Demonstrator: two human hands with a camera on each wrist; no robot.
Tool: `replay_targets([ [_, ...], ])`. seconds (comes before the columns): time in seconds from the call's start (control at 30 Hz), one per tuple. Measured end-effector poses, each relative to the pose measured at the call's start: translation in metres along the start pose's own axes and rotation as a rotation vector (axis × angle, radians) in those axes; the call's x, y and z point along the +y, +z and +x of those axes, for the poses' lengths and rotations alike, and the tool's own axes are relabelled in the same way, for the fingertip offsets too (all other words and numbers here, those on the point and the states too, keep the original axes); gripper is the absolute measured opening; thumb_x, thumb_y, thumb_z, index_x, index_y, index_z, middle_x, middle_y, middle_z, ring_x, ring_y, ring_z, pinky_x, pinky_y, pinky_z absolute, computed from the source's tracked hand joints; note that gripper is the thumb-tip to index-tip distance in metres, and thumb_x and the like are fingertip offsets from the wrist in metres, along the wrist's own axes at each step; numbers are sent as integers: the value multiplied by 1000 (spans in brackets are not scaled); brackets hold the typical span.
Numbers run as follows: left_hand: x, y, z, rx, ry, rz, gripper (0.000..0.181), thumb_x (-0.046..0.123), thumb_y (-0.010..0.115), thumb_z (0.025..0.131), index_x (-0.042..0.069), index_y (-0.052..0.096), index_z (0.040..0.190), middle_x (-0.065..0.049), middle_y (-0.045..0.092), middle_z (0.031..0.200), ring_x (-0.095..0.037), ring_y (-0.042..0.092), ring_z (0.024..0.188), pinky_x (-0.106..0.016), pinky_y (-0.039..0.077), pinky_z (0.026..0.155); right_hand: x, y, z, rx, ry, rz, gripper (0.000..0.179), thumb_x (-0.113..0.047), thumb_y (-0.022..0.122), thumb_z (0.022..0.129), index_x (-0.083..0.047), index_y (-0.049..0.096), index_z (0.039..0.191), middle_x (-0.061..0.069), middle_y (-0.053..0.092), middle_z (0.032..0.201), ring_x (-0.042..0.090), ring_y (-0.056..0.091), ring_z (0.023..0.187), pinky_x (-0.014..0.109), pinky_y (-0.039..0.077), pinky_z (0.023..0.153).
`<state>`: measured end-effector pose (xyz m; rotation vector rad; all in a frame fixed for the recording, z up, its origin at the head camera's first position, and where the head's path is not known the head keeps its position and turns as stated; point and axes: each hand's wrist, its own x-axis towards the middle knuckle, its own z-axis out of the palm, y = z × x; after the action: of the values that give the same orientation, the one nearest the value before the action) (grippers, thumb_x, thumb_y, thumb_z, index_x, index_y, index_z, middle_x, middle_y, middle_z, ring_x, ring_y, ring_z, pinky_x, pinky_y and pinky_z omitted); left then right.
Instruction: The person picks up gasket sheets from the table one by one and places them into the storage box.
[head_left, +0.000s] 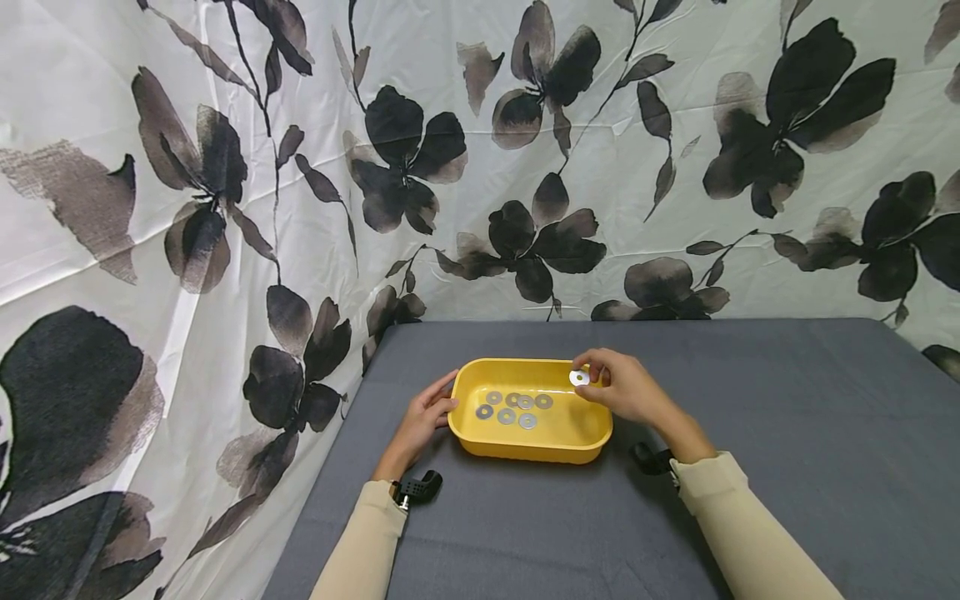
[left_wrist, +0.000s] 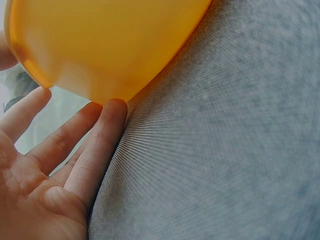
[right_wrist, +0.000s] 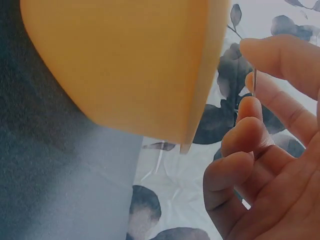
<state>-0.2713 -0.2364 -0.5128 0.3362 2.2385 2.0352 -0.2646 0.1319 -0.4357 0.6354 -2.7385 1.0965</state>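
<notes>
A yellow plastic bin stands on the grey cloth with several flat metal washers lying on its floor, a few overlapping. My left hand is at the bin's left end. In the left wrist view its fairly straight fingers touch the bin's side. Above the bin's right end, my right hand pinches one upright washer between thumb and fingertips. The right wrist view shows that washer edge-on as a thin line, with the other fingers curled below.
Grey cloth covers the table, whose far edge meets a white floral curtain. The curtain also hangs along the left side. A black wrist device sits on each wrist, the left one near the bin's front left.
</notes>
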Motion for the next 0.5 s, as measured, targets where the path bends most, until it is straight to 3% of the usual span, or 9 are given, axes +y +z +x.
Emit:
replay_targets([
  [0.5,-2,0,1,5,1,-1,55,18,60,101,23,48,154,-19,59,144,-35,64,121,-28,61,85,-6,12,1,-30,-47,-51,28,-14,81,85,-16,73,112,4,60,87,15,49,71,27,41,63],
])
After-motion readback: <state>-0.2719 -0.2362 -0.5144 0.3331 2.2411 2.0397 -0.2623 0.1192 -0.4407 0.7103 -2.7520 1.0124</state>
